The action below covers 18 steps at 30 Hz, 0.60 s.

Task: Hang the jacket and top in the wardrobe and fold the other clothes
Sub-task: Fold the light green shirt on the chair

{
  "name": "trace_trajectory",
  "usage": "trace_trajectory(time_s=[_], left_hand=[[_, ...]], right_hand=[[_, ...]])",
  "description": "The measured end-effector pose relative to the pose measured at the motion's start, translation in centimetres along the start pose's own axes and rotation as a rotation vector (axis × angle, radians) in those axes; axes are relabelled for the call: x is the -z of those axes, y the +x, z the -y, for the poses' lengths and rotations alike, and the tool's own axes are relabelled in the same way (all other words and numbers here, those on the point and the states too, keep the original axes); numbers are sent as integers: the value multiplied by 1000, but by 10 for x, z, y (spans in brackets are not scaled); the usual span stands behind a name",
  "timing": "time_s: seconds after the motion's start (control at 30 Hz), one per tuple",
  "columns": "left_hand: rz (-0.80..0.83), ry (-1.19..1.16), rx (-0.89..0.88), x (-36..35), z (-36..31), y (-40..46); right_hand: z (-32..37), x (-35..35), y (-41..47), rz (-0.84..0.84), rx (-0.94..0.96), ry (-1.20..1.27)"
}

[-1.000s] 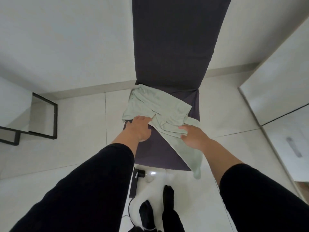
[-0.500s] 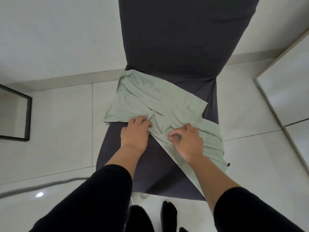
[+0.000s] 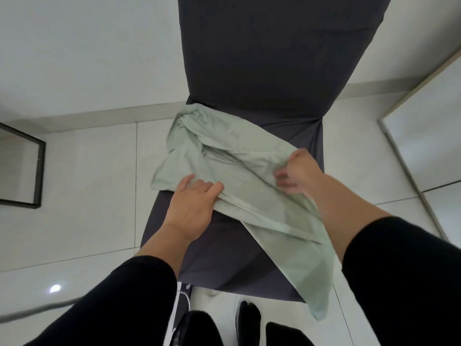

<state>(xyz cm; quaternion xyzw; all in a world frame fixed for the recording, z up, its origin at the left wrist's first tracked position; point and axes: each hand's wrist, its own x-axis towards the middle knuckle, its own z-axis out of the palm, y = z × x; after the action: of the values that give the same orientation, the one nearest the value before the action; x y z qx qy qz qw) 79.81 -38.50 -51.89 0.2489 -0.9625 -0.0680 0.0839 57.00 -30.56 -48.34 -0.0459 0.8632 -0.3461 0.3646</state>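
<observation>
One dark grey covered chair point(image 3: 262, 71) stood on pale tiled floor point(image 3: 87, 171). One pale green garment point(image 3: 232, 156) lay rumpled across seat, one end hanging off front right edge. Two hands on it, both in black sleeves. Left hand point(image 3: 192, 206) pressed flat on near edge of cloth, fingers straight. Right hand point(image 3: 299, 171) clutched raised fold at right side, fingers curled, slightly blurred. One black frame point(image 3: 37, 171) at far left.
</observation>
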Motion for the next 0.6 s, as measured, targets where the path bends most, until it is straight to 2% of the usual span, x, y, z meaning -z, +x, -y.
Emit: trace_trajectory(time_s=[0.13, 0.23, 0.3, 0.43, 0.53, 0.6], left_hand=[[81, -93, 102, 4, -9, 5], [141, -139, 167, 3, -13, 11], [126, -130, 186, 0, -14, 13], [153, -143, 170, 2, -12, 12], [275, 104, 96, 8, -1, 13], [282, 235, 201, 11, 9, 13]], right_hand=[[43, 8, 16, -160, 392, -242], [65, 11, 15, -142, 558, -279], [63, 0, 12, -35, 594, -272], [14, -37, -11, 209, 490, -331], [-30, -52, -40, 262, 452, -322], [-51, -57, -56, 271, 487, -346]])
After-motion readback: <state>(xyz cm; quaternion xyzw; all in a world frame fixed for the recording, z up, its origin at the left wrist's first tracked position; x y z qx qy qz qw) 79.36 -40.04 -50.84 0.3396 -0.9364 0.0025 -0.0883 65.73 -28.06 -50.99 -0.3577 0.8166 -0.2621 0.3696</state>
